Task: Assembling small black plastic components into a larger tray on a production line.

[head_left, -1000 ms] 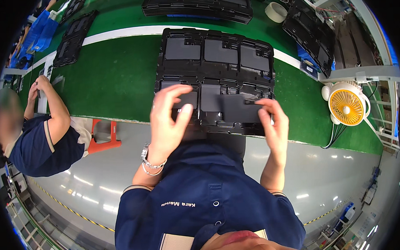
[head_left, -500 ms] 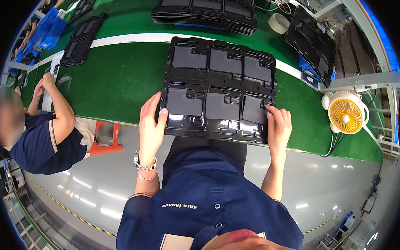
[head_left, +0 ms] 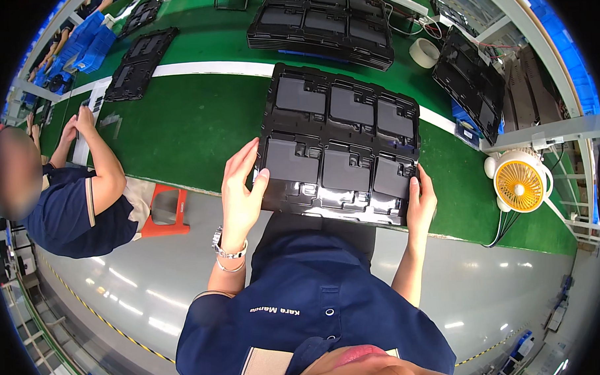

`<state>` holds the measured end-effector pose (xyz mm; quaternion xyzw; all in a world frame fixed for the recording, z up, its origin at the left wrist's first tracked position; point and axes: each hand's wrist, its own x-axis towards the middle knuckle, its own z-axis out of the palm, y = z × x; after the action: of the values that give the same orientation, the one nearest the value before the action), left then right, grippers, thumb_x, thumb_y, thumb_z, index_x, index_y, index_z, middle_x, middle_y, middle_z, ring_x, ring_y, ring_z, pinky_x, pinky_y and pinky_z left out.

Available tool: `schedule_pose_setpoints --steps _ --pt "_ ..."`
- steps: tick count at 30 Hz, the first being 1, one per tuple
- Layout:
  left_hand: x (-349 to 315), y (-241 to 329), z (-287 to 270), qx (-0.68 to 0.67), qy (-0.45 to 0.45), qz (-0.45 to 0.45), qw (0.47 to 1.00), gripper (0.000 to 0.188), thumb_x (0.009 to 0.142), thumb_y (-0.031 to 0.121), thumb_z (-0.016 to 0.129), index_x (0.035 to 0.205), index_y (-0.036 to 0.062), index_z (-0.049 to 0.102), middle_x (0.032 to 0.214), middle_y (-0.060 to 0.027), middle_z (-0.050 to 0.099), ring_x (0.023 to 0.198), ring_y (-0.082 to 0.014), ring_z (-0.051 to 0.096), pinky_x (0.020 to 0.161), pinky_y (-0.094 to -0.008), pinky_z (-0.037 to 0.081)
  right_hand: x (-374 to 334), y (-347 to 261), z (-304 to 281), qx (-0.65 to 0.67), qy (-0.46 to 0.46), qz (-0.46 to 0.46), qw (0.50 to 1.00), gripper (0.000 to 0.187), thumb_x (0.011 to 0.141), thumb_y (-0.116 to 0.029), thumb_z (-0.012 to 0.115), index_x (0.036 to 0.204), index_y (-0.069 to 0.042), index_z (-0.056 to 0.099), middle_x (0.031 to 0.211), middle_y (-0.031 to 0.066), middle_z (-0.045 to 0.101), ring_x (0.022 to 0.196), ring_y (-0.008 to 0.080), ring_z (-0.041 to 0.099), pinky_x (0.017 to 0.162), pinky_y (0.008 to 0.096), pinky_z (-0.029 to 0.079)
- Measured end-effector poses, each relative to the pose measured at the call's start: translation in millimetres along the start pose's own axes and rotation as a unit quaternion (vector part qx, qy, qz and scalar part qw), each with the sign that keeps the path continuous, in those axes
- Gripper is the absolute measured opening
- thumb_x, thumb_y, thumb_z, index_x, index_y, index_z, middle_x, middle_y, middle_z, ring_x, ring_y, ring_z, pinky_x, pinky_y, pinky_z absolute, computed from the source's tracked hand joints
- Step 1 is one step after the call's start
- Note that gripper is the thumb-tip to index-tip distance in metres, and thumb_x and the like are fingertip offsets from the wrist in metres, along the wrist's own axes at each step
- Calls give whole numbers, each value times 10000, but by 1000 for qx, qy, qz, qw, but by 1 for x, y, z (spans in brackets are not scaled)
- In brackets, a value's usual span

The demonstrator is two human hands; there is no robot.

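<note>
Now the right hand has gone from the lower-right panel to the right edge of the black tray, mid-frame, its grip unclear from here; the left hand, thumb and fingers apart, is at the left edge. All six panels look seated.

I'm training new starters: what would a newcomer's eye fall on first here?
Probably the black tray at the centre, with six flat dark panels in it and the left hand and right hand at its sides. Next, perhaps, the white-and-yellow fan at the right and the orange stool by the co-worker at the left.
</note>
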<state>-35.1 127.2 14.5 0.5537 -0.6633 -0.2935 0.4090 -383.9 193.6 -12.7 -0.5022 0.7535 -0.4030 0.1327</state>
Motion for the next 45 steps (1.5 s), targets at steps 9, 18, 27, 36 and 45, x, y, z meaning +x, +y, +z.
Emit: schedule_pose_setpoints --steps 9,18,27,36,45 --pt "-7 10 -7 -352 -87 -97 927 734 879 2 607 1538 -32 283 1552 -182 377 1420 -220 380 1170 -349 290 1 -3 -2 34 0 17 999 363 997 -128 526 1329 2 593 1270 202 650 1171 288 625 1022 350 443" --pt "-7 26 -6 -441 -94 -80 889 780 844 -17 492 1557 -56 178 1624 -172 227 1494 -233 247 1207 -338 202 1 -32 -12 192 -47 28 980 435 962 -86 529 1388 2 536 1467 188 500 1392 283 436 1160 377 305" --pt "14 41 -11 -568 -58 -61 819 807 801 30 495 1547 -69 203 1594 -187 290 1456 -253 337 1194 -345 255 6 -25 -44 360 -51 59 930 442 1010 -161 514 1409 26 482 1433 180 527 1341 251 489 1150 356 330" --pt "58 40 -22 -565 -33 -11 824 805 796 108 486 1537 -75 229 1544 -212 357 1405 -272 416 1170 -365 331 17 -64 -33 492 -87 89 862 527 1020 -231 518 1426 89 415 1402 246 527 1277 228 542 1089 322 411" --pt "78 21 -26 -515 -22 5 857 868 766 135 539 1544 -70 215 1566 -205 329 1438 -272 367 1186 -356 280 31 -83 -13 519 -42 141 842 541 981 -123 554 1439 116 393 1401 217 531 1229 247 578 1052 350 462"
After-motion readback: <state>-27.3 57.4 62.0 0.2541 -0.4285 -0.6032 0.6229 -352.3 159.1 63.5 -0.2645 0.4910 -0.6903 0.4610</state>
